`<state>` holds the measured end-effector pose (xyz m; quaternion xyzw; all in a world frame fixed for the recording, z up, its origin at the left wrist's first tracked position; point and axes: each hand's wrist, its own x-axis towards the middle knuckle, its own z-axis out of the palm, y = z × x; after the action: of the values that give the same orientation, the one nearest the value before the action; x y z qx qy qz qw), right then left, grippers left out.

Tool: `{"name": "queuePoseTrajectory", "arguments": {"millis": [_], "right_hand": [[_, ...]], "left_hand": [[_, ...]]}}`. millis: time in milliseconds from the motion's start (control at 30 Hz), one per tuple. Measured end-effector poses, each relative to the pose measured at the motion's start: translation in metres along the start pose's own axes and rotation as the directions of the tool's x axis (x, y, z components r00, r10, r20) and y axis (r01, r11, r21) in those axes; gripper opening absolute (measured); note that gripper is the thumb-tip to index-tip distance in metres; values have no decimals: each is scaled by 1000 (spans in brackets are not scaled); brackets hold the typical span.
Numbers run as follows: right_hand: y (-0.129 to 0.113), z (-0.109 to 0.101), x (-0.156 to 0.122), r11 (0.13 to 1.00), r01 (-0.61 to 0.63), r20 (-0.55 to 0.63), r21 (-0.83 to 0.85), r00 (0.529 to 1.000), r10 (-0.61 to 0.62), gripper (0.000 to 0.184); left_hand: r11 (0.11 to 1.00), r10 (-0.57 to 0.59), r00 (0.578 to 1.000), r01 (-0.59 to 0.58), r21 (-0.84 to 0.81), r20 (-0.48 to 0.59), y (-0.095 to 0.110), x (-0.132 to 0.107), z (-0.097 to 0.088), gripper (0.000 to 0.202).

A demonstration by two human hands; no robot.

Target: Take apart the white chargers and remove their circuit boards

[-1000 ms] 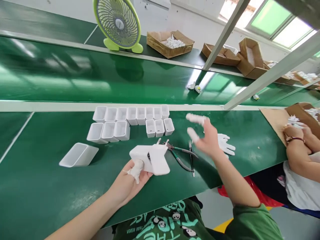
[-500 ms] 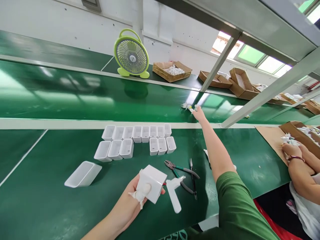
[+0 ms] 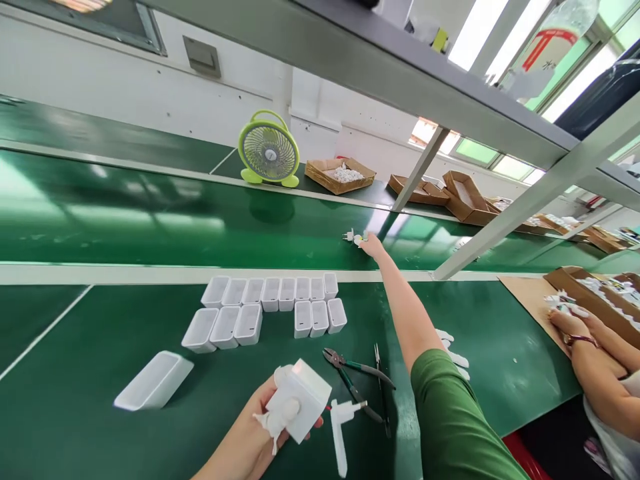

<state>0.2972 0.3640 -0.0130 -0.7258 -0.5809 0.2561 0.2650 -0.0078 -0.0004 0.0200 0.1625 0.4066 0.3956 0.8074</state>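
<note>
My left hand [image 3: 260,430] grips a white plastic box-shaped housing [image 3: 300,399] near the front edge of the green bench, a white finger cot on the thumb. A white flat piece [image 3: 339,432] hangs off the housing's right side. My right arm stretches far out across the bench to the moving belt, where my right hand [image 3: 372,245] touches small white parts [image 3: 353,237]. Its fingers are too small and far away to make out.
Two rows of white open housings [image 3: 270,308] stand mid-bench, with one larger white tray [image 3: 153,381] lying to the left. Cutters [image 3: 350,375], tweezers [image 3: 380,380] and a white glove [image 3: 453,350] lie nearby. Another person's hands [image 3: 575,327] work at a cardboard box on the right. A green fan [image 3: 269,150] stands behind.
My right hand rose from above the glove and reached out to the small parts on the belt. The left hand turned the housing and drew it nearer. The view tilted upward.
</note>
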Motion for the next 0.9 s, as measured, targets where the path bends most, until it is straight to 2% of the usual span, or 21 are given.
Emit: {"name": "queuePoseTrajectory", "arguments": {"millis": [133,233,367,433,467,533,633,700,733,833,900], "right_hand": [[-24,8,1,1000,22,28,-13,999,-21,36],[-25,3,-21,995,98,66,-23,993,-96,35],[2,-18,-89,957,275,93,-93,959,-267,39],[20,-26,-131,916,360,83,-179,933,-351,54],[28,-28,-150,890,396,83,-228,918,-387,55],[41,-30,-185,831,453,106,-322,890,-444,47],[50,-32,-225,722,539,180,-433,837,-517,30],[50,-39,-247,620,621,272,-479,777,-568,23],[50,-44,-258,557,675,343,-483,732,-589,21],[47,-59,-287,349,841,582,-413,539,-609,26],[44,-64,-300,226,907,677,-355,416,-607,25]], "left_hand": [[999,42,999,-42,-2,7,1,2,1,63],[994,106,994,-106,1,-31,-2,3,-2,65],[974,225,971,-223,43,-81,-7,10,-9,67],[962,258,966,-254,100,-27,-4,15,-14,64],[954,268,963,-267,136,7,-2,17,-17,61],[931,296,955,-296,213,33,4,21,-21,57],[884,382,923,-353,305,-38,13,23,-28,54],[868,414,907,-368,334,-77,16,22,-31,53],[859,424,902,-372,353,-83,17,21,-32,53],[789,488,872,-419,448,-43,19,15,-30,49],[709,553,832,-492,505,34,19,11,-27,43]]}}
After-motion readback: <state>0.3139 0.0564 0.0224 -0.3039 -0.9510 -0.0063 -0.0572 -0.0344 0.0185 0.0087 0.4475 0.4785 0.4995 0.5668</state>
